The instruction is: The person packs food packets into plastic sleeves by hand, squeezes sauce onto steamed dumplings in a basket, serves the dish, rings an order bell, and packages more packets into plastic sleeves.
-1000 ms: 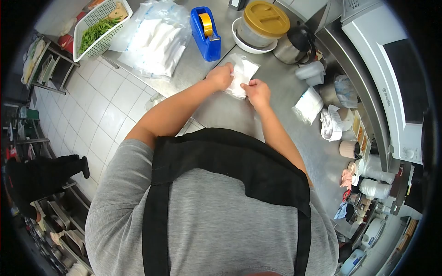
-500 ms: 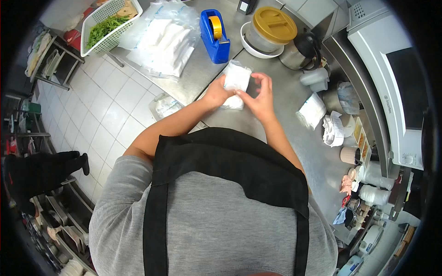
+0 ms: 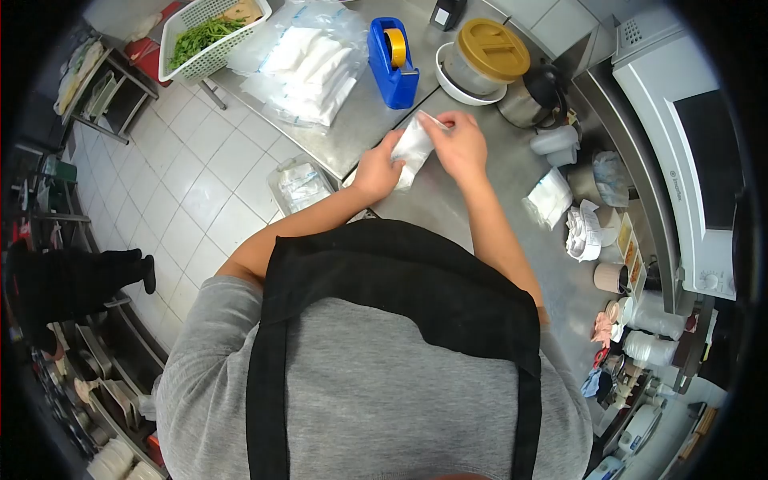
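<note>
Packet (image 3: 414,150) at twelve o'clock, pinched by left hand (image 3: 379,170) along its side and right hand (image 3: 464,146) at its far end, apparently for steadiness; beyond, tape dispenser (image 3: 396,90), twelve, likely for easy reach; bags (image 3: 310,68), eleven; tub (image 3: 492,53), one.

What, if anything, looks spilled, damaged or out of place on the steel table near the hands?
Nothing clearly stands out. The blue tape dispenser stands upright, the yellow-lidded container sits in a white bowl, and I see no spill. Only the white packets lie in a loose, uneven pile.
</note>
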A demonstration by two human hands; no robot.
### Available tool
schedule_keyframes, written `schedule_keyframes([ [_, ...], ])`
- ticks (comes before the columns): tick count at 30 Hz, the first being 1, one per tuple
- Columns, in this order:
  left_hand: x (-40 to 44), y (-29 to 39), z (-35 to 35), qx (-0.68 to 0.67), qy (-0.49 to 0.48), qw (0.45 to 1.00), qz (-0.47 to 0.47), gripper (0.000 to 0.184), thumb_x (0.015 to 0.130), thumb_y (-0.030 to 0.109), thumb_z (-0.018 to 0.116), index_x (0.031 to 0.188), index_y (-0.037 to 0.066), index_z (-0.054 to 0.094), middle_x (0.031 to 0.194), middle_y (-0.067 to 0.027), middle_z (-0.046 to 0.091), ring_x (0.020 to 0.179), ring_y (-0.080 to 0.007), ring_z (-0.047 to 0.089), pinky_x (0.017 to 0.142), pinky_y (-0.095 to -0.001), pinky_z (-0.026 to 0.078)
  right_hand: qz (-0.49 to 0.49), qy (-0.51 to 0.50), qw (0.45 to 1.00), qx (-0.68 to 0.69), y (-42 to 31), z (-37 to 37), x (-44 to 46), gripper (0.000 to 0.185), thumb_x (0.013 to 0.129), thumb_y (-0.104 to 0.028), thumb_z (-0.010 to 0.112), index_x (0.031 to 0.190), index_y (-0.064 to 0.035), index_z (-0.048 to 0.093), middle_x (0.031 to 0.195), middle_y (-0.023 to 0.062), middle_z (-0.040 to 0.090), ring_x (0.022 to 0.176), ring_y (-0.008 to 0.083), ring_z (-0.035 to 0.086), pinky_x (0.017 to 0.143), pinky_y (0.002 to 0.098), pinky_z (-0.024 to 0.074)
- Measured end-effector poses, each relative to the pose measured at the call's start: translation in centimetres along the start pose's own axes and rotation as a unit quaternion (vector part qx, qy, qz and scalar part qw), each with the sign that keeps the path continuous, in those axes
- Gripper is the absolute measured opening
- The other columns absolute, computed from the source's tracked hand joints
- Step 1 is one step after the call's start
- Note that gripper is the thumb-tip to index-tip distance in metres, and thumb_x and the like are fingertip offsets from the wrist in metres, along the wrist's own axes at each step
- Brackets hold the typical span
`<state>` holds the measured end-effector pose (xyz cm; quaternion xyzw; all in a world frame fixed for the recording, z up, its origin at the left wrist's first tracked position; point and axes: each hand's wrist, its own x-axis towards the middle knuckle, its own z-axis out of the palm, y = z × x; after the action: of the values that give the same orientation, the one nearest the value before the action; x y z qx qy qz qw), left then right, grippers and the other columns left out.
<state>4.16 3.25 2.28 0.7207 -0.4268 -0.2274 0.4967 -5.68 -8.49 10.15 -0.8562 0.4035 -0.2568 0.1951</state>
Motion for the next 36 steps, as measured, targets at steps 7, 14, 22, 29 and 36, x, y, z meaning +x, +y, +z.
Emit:
schedule_keyframes([
  [7,0.5,-1.2,-0.4,-0.176,-0.06,0.981,-0.049,0.054,0.081,-0.004,0.062,0.13,0.002,0.042,0.112,-0.0115,0.061,0.1,-0.0174,0.06,0.085,-0.0313,0.048,0.138,-0.023,0.957,0.255,3.8,1.2,2.9,0.053,0.076,-0.04,0.075,0.108,-0.0008,0.06,0.106,0.0139,0.064,0.098,0.0207,0.06,0.078,0.0354,0.0491],
  [14,0.6,-0.4,-1.3,-0.404,-0.116,0.893,-0.157,0.049,0.082,-0.004,0.063,0.126,0.0,0.043,0.112,-0.0101,0.06,0.099,-0.0168,0.06,0.087,-0.0319,0.05,0.164,-0.188,0.835,0.49,4.6,3.1,0.0,0.067,0.074,-0.021,0.08,0.126,-0.0025,0.042,0.112,0.0149,0.056,0.091,0.0205,0.059,0.072,0.0325,0.0508],
  [22,1.3,0.4,-2.5,-0.434,-0.066,0.883,-0.168,0.042,0.087,0.008,0.064,0.123,0.003,0.044,0.112,-0.0112,0.06,0.101,-0.02,0.062,0.084,-0.0369,0.053,0.152,-0.133,0.854,0.479,2.2,3.9,-3.6,0.051,0.073,-0.001,0.077,0.114,-0.001,0.047,0.09,0.0091,0.061,0.072,0.0127,0.062,0.064,0.0238,0.0504],
  [29,2.2,1.5,-5.0,-0.505,-0.074,0.828,-0.23,0.036,0.092,0.021,0.06,0.121,0.005,0.047,0.117,-0.0117,0.06,0.105,-0.0231,0.062,0.086,-0.0391,0.053,0.039,-0.114,0.851,0.51,0.6,4.2,-3.7,0.036,0.075,0.004,0.073,0.105,-0.0011,0.054,0.085,0.0046,0.062,0.071,0.0083,0.06,0.066,0.0218,0.0498],
  [36,2.9,1.6,-7.6,-0.616,-0.221,0.716,-0.242,0.036,0.091,0.021,0.063,0.121,0.005,0.051,0.112,-0.0094,0.063,0.104,-0.0222,0.062,0.092,-0.0391,0.049,0.039,-0.192,0.84,0.507,2.1,3.7,-2.4,0.013,0.077,0.004,0.072,0.086,0.0003,0.063,0.104,0.0083,0.063,0.077,0.0085,0.061,0.071,0.0229,0.0501],
])
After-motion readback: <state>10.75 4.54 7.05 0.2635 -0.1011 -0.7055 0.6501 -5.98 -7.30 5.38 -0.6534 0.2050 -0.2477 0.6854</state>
